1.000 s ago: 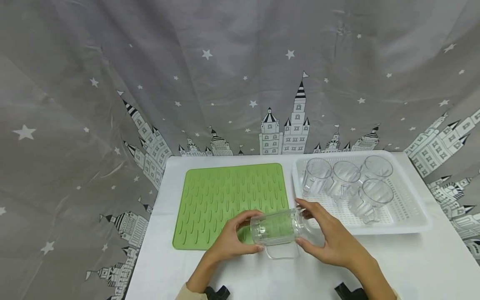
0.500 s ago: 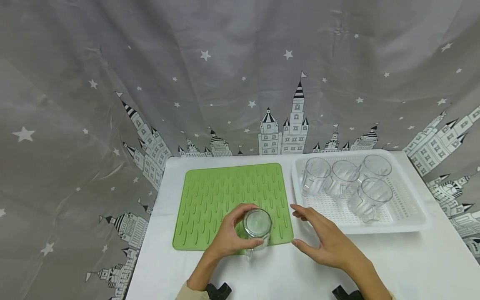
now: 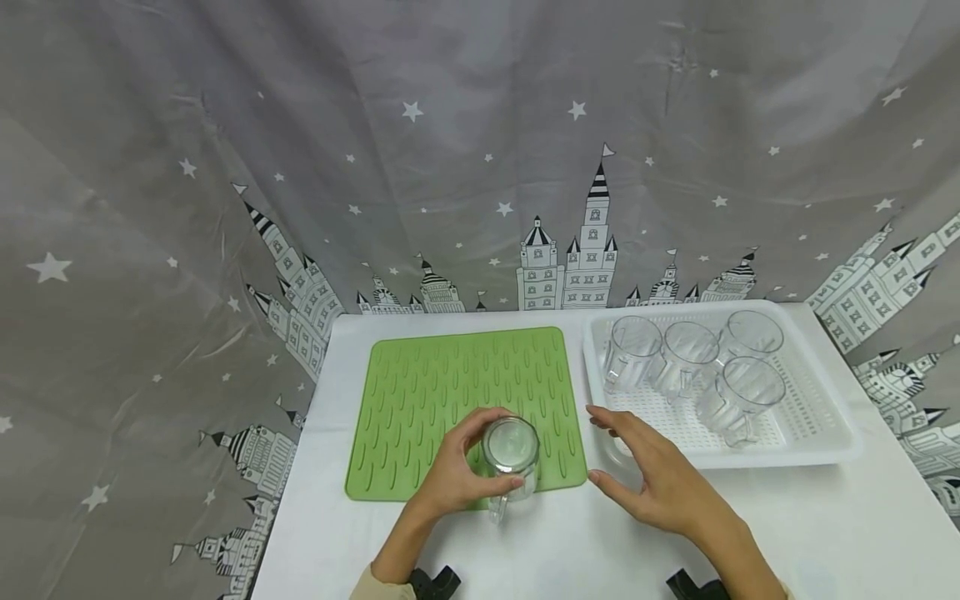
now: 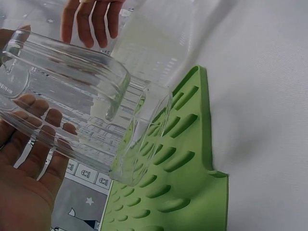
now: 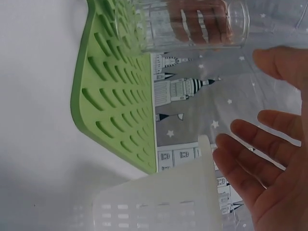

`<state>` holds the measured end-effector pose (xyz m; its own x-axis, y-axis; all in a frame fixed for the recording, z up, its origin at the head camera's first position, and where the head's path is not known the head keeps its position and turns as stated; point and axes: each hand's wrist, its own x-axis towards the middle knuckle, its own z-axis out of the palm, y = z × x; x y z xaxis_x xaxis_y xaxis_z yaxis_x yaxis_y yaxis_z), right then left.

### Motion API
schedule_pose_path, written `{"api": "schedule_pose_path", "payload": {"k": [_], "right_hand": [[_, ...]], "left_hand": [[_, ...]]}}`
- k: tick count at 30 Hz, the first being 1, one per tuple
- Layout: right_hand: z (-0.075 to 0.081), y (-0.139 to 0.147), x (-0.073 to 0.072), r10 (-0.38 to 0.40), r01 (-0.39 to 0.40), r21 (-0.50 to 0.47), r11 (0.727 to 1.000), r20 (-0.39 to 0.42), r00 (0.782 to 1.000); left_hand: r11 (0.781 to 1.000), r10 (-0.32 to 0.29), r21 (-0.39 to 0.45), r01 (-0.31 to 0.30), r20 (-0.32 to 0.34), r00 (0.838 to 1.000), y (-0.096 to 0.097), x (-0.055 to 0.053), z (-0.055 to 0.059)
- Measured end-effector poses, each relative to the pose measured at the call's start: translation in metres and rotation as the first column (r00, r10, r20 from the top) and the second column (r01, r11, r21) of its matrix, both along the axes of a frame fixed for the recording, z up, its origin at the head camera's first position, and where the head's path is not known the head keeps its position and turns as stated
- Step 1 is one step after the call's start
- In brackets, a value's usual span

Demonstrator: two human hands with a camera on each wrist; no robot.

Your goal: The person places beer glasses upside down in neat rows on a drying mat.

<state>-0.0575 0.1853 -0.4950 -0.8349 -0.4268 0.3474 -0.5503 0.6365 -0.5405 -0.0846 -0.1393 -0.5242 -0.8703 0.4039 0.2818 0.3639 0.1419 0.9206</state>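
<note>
A clear glass mug (image 3: 513, 448) is upside down, its base facing up, above the near right part of a green ridged drying mat (image 3: 465, 375). My left hand (image 3: 456, 471) grips it from the left, thumb in front and fingers behind. Its handle points toward me in the head view. The left wrist view shows the rim of the glass mug (image 4: 72, 91) close over the mat (image 4: 173, 168). My right hand (image 3: 656, 479) is apart from the mug to its right, fingers spread and holding nothing, between the mat and a white tray.
The white perforated tray (image 3: 821, 417) stands on the right of the white-covered table (image 3: 570, 550), with several clear glass mugs (image 3: 752, 387) upright in it. Its near left corner is beside my right hand. A grey curtain (image 3: 450, 167) with castles and stars hangs behind the table.
A second ago both hands held the mug sideways. It has since been turned base up in my left hand, and my right hand has let go of it.
</note>
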Motion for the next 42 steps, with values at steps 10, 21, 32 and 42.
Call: {"api": "schedule_pose_path", "payload": {"k": [10,21,32,42], "right_hand": [[-0.005,0.027,-0.014,-0.134,0.134,-0.002,0.991,-0.113,0.985],[-0.001,0.083,-0.037,-0.351,0.359,0.023,0.933,-0.159,0.923],[-0.016,0.115,-0.043,-0.508,0.516,0.083,0.853,-0.102,0.856],[-0.023,0.114,-0.046,-0.515,0.53,0.086,0.844,-0.145,0.845]], "left_hand": [[0.999,0.022,0.034,-0.022,0.011,1.0,-0.005,-0.001,0.003],[0.999,0.017,0.03,-0.017,0.008,1.0,-0.003,-0.001,0.005],[0.999,0.013,0.041,-0.013,-0.004,1.0,-0.003,-0.001,0.0],[0.999,0.027,0.038,-0.027,0.017,0.999,-0.003,-0.001,0.0]]}}
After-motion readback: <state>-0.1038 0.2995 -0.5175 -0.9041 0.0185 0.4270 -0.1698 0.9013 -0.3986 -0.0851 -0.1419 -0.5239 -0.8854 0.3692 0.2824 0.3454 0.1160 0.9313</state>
